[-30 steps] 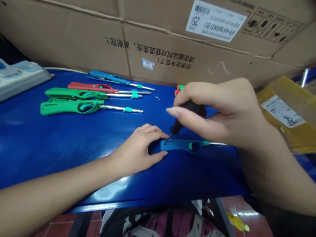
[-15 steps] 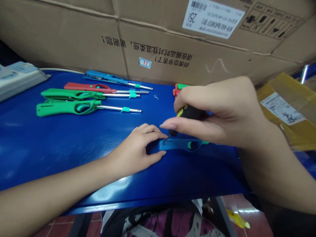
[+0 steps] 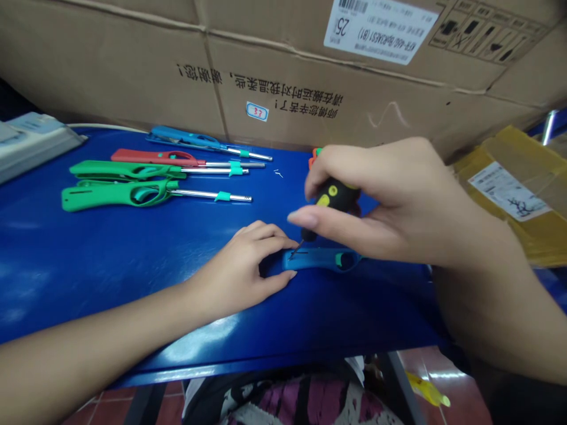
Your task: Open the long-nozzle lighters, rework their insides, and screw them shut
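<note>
A blue long-necked gas lighter (image 3: 321, 260) lies flat on the table, its teal trigger showing at the right. My left hand (image 3: 254, 260) rests on the table and pinches the lighter's left end between thumb and fingers. Above it, my right hand (image 3: 390, 206) grips a screwdriver (image 3: 336, 198) with a black and yellow handle. The screwdriver slants down to the left, its thin tip at the lighter's left end. My right wrist and hand cover the lighter's nozzle.
Behind lie two green lighters (image 3: 110, 195), a red lighter (image 3: 155, 157) and another blue lighter (image 3: 186, 139). Red and green ends (image 3: 315, 156) peek out behind my right hand. A large cardboard box (image 3: 146, 71) backs the blue table (image 3: 133, 254); a taped package (image 3: 527, 195) sits right.
The screwdriver handle has turned in my right hand, showing more of its yellow marks. My left hand and the lighter hold their place; the view shifts slightly.
</note>
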Motion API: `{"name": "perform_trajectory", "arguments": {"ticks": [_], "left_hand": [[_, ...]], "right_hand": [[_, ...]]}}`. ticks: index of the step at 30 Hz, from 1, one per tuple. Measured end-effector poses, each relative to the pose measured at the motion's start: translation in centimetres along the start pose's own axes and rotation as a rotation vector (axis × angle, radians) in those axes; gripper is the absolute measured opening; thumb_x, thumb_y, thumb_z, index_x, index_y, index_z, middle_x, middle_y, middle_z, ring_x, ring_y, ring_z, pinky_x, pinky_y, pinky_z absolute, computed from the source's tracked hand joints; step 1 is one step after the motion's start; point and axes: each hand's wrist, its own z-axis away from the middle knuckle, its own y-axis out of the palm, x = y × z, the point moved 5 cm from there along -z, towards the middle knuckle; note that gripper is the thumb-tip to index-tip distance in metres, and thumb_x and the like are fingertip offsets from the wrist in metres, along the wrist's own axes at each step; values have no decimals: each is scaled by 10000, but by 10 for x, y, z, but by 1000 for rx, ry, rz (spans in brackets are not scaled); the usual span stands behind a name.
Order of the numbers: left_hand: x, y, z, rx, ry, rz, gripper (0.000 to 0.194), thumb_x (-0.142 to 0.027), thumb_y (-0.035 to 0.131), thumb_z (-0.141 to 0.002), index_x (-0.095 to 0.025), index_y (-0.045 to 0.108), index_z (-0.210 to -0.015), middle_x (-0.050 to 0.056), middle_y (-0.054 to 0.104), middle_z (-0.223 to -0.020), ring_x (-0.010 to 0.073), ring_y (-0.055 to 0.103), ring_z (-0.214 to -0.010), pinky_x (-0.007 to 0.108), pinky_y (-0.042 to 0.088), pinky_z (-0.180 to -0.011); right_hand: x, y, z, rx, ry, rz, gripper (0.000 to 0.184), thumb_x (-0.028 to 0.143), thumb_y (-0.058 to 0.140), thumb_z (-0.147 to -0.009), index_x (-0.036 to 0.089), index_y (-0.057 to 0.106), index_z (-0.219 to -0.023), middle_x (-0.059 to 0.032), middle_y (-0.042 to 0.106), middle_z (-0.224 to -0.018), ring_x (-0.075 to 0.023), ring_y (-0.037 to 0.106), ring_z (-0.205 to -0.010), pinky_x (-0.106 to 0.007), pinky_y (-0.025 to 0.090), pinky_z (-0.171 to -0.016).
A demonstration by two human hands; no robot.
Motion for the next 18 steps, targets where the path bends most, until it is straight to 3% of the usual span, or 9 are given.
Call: {"name": "perform_trajectory", "arguments": {"ticks": [3,6,9,11,15,18], "left_hand": [[0,0,-1,9,4,18,289,-295,742,-942,-213,720,-1217,69,730,-1156,267,653,-1084,447,546,-966],[0,-1,0,3,15,17,295,-282,750,-937,-215,718,-1223,59,735,-1149,263,657,-1076,444,541,-966],[-1,0,0,-7,23,0,278,-293,743,-940,-195,726,-1200,64,744,-1145,262,664,-1042,443,539,-952],[-1,0,0,-13,25,-5,280,-300,740,-941,-184,730,-1195,66,744,-1125,263,662,-1024,443,539,-941],[-1,0,-1,12,6,15,277,-288,742,-943,-200,736,-1206,67,733,-1166,270,651,-1081,450,533,-972],[0,0,-1,17,3,9,300,-297,740,-942,-196,732,-1224,79,734,-1201,282,655,-1111,461,532,-988]], "right_hand": [[-3,1,2,81,82,-162,156,399,769,-908,269,718,-978,41,724,-784,-152,645,-674,-277,490,-619],[-1,2,2,120,-14,-119,110,379,729,-950,270,710,-956,45,727,-785,-132,626,-633,-273,495,-606],[3,2,2,12,-114,54,334,524,733,-951,260,661,-759,67,616,-605,-98,493,-497,-281,455,-564],[4,1,2,-32,-87,79,417,576,720,-945,252,640,-696,66,567,-557,-96,484,-491,-286,439,-567],[4,2,1,40,59,-122,190,432,741,-925,268,711,-833,52,705,-735,-133,661,-662,-283,482,-637],[5,3,2,57,-5,-93,92,377,726,-939,285,720,-940,62,737,-807,-119,654,-651,-273,490,-637]]}}
